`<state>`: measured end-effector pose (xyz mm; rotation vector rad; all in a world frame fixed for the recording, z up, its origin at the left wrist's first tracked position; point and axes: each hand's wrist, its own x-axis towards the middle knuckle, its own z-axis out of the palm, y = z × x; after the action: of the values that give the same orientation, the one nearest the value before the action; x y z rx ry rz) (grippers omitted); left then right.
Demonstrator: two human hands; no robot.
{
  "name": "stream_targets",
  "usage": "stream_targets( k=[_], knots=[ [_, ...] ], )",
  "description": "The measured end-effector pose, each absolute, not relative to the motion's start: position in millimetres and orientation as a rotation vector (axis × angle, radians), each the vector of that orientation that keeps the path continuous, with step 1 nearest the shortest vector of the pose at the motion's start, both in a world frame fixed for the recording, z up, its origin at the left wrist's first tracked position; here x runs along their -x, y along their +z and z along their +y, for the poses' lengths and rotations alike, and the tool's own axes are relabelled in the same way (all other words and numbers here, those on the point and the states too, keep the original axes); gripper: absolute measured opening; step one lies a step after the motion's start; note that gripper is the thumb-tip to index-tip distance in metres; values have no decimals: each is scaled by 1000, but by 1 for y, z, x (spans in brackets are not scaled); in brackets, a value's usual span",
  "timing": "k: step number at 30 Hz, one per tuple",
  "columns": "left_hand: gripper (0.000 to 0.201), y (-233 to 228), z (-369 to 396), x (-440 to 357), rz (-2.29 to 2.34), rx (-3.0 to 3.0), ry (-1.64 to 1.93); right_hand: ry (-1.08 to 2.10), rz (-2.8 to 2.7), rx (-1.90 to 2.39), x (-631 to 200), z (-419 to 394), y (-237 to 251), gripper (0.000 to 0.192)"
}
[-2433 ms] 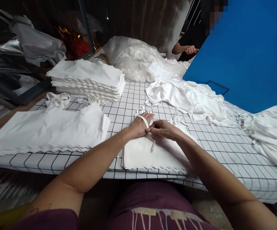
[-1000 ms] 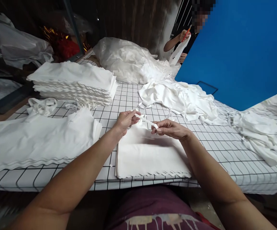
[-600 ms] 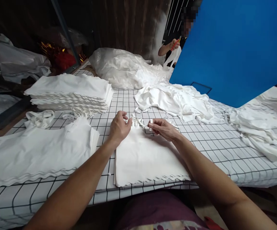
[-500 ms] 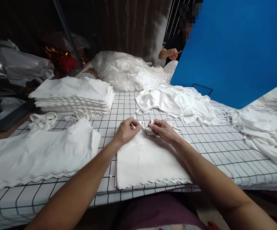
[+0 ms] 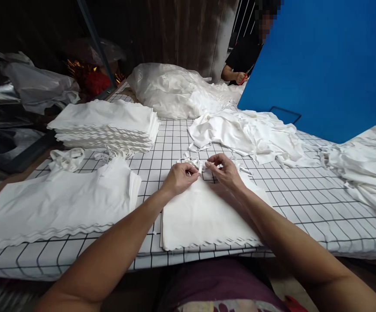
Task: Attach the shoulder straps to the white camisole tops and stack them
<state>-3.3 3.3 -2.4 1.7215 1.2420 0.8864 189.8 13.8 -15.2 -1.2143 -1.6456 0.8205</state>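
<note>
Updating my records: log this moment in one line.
left hand: pinching strap | right hand: beside strap | cloth: on table

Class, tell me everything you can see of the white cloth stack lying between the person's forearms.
The white cloth stack looks like soft, matte fabric, lying flat near the front edge of the checked table cover. Its near edge is finely wavy, and more than one layer shows at its left side. Narrow white straps bunch loosely at its far end, where the left hand's fingertips meet; the right hand is close by, contact unclear. The right forearm partly hides its right side.
</note>
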Motion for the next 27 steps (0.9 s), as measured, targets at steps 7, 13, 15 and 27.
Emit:
stream_targets(
  k=[7, 13, 15, 27],
  knots=[
    [16, 6, -1, 6, 1318, -1979, 717, 625, -2313, 999, -184, 7, -5, 29],
    [11, 16, 2, 19, 1271, -1961, 581, 586, -2344, 1038, -187, 9, -3, 18],
    [13, 18, 2, 23, 1213, -1970, 448, 623, -2349, 1033, -190, 8, 0, 16],
    [28, 15, -3, 23, 1156, -1983, 144, 1145, -2201, 968, -188, -3, -3, 22]
  ],
)
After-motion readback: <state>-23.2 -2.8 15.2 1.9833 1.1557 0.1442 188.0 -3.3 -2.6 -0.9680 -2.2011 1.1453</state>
